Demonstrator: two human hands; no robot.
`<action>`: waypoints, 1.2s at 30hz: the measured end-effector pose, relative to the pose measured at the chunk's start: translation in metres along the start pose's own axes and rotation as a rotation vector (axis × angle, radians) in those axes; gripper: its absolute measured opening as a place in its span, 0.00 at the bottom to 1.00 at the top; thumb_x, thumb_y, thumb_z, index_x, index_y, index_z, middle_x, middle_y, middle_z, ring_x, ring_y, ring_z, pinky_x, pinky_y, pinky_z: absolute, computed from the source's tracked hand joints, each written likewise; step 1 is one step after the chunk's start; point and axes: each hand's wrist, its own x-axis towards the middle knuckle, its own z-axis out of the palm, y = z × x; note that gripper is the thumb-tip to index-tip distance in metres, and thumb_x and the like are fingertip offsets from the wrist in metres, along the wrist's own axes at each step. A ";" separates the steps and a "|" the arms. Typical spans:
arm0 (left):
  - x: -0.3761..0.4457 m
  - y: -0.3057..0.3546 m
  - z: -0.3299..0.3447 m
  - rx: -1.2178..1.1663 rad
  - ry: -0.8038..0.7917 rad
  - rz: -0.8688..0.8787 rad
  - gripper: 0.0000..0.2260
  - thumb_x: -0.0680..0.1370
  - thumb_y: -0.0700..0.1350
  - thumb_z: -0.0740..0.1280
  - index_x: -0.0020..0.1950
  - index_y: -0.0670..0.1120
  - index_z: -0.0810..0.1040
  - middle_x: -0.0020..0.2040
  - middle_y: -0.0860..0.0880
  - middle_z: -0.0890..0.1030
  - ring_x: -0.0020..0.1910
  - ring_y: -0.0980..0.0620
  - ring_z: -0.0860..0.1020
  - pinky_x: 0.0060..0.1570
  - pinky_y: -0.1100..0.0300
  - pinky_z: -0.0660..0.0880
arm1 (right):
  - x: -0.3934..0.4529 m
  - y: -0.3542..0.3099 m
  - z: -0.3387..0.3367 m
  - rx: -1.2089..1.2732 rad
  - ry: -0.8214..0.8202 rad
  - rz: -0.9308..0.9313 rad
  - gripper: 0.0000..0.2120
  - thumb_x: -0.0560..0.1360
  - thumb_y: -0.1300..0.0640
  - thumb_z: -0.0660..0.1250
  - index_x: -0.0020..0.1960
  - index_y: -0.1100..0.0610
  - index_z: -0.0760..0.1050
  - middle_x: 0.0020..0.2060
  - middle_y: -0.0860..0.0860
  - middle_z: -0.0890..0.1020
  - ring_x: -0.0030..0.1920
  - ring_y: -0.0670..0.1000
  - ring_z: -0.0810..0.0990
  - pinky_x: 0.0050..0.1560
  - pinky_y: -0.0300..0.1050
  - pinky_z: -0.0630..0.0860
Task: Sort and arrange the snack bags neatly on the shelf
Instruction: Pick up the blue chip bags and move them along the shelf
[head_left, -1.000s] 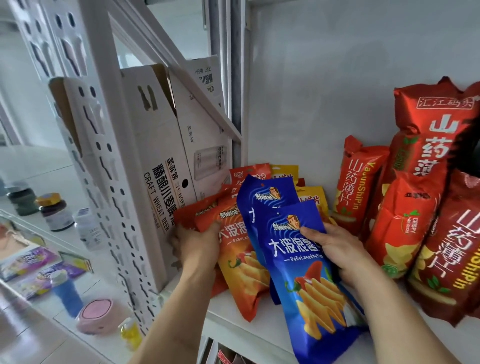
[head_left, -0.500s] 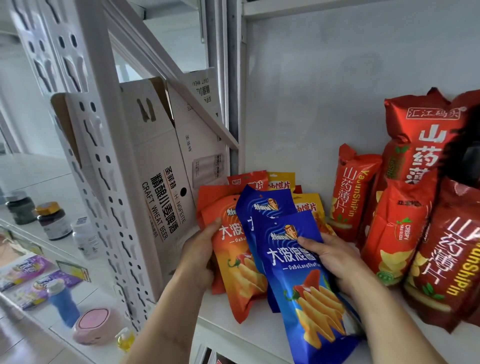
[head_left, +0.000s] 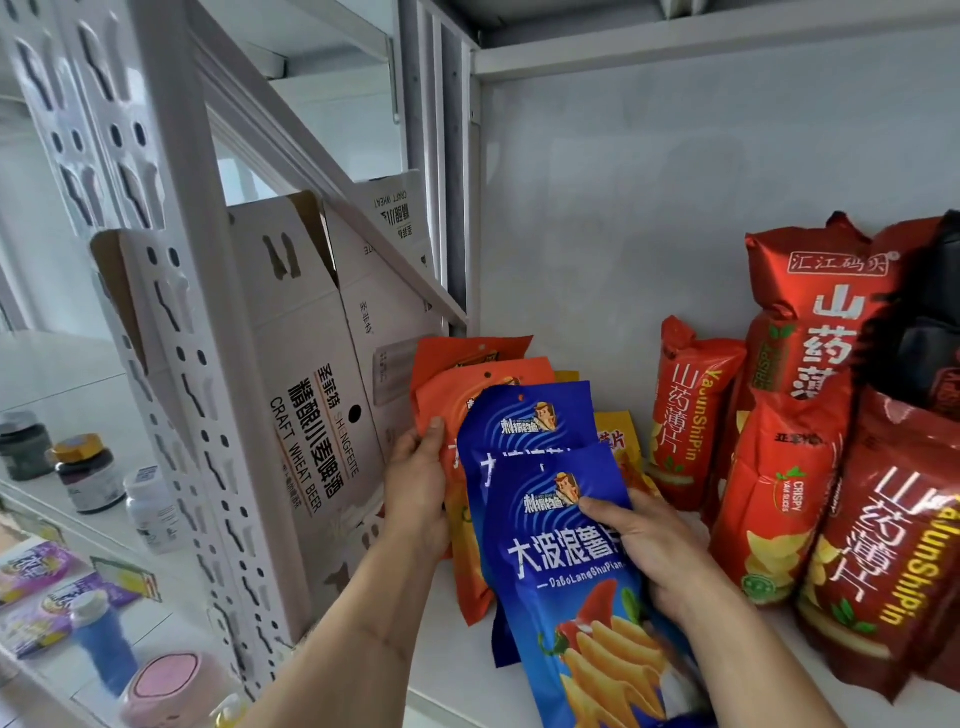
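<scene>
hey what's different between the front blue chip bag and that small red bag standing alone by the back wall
The front blue chip bag is blue and flat; the small red bag is red and puffy. The blue bag lies tilted toward the camera, overlapping other bags, with the right hand holding its edge; the red bag stands upright with no hand on it. Both carry Chinese lettering and pictures of chips.

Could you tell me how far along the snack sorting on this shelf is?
Done: the red yam crisp bags stand grouped at the right. In hand: left hand grips the orange bags, right hand holds the front blue bag. Left: this leaning stack, yellow bags behind, still overlaps untidily.
</scene>
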 end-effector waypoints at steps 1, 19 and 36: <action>-0.001 -0.001 0.001 0.032 -0.014 0.010 0.08 0.81 0.52 0.66 0.56 0.51 0.78 0.49 0.44 0.87 0.50 0.42 0.85 0.56 0.37 0.80 | 0.000 0.000 0.001 -0.011 0.002 -0.006 0.10 0.74 0.59 0.73 0.55 0.59 0.79 0.44 0.60 0.86 0.43 0.61 0.85 0.51 0.59 0.81; -0.021 -0.011 -0.020 0.379 -0.412 0.218 0.59 0.49 0.68 0.81 0.75 0.64 0.56 0.64 0.51 0.80 0.56 0.50 0.84 0.45 0.55 0.83 | 0.012 0.012 -0.001 -0.071 0.035 -0.088 0.08 0.73 0.57 0.74 0.51 0.56 0.79 0.40 0.55 0.87 0.39 0.56 0.86 0.45 0.52 0.82; -0.026 -0.011 -0.011 0.173 -0.140 -0.052 0.16 0.76 0.45 0.73 0.64 0.47 0.76 0.53 0.42 0.86 0.47 0.41 0.86 0.47 0.44 0.83 | 0.004 0.017 -0.007 -0.142 -0.148 -0.162 0.19 0.73 0.45 0.73 0.60 0.51 0.76 0.49 0.51 0.87 0.48 0.53 0.86 0.55 0.58 0.81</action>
